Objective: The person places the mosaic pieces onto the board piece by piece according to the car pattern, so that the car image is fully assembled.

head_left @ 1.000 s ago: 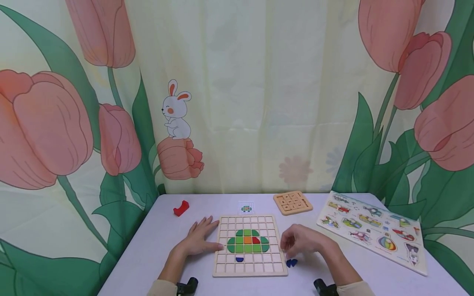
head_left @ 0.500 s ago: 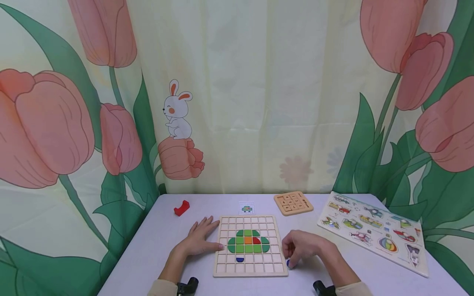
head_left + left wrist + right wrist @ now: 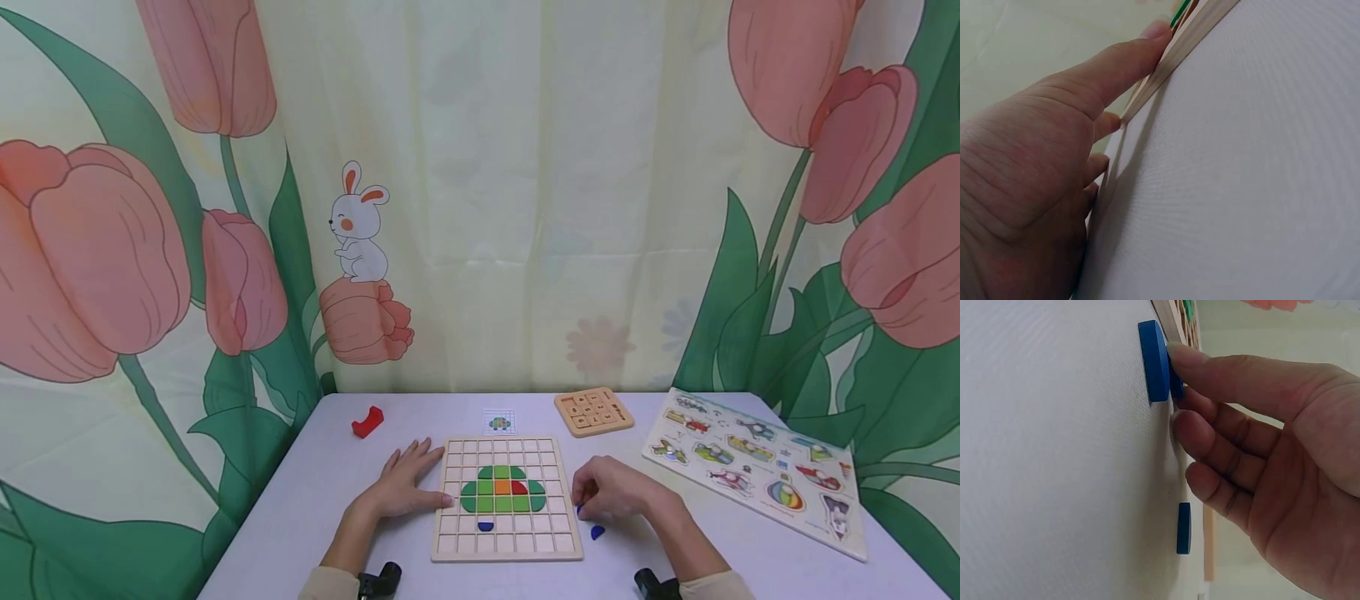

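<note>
My left hand lies with spread fingers at the left edge of a wooden grid board; its thumb rests on the frame. Green pieces, an orange square and a red piece fill the board's middle, with a blue half-round piece below. By the board's right edge, my right hand pinches a blue piece between thumb and index finger. Another blue piece lies on the table just below that hand. A further blue block shows beyond the curled fingers in the right wrist view.
Behind the board lies a small pattern card. A red notched block is at the back left. A wooden number puzzle sits at the back right, and a large picture puzzle board lies along the right side.
My right hand reached down to two blue pieces lying together, then took one and drew it slightly up toward the board's edge. The other stayed on the table. My left hand has not moved.
</note>
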`<move>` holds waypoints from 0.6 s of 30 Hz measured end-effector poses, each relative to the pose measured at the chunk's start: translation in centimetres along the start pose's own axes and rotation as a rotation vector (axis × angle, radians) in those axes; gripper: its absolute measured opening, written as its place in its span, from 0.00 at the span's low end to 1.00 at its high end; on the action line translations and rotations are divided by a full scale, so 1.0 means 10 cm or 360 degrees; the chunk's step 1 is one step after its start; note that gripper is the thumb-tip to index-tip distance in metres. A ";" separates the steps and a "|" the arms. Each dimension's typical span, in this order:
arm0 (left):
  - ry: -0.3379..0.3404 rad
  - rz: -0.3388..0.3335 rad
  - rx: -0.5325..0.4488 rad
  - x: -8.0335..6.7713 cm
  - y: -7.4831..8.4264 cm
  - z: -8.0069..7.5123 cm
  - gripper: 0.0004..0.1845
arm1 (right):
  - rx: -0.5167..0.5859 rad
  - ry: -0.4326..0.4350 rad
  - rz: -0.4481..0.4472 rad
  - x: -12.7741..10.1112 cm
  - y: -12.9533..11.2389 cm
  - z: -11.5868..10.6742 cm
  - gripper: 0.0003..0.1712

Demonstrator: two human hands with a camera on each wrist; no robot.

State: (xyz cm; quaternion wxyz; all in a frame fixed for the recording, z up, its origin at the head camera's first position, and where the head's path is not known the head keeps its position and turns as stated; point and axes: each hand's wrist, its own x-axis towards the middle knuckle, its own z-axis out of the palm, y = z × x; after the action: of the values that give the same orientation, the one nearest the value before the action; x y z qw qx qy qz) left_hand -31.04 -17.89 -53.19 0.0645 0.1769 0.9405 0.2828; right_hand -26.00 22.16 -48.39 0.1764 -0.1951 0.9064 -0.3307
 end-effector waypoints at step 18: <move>-0.0011 0.0002 -0.0005 0.01 -0.01 0.01 0.56 | -0.0014 0.0023 0.0022 0.03 0.02 -0.01 0.11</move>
State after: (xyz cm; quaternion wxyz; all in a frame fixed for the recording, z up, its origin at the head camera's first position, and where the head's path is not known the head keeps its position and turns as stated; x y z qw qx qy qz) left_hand -31.13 -17.93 -53.31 0.0677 0.1784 0.9398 0.2836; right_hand -26.31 22.25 -48.55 0.1714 -0.1870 0.9104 -0.3270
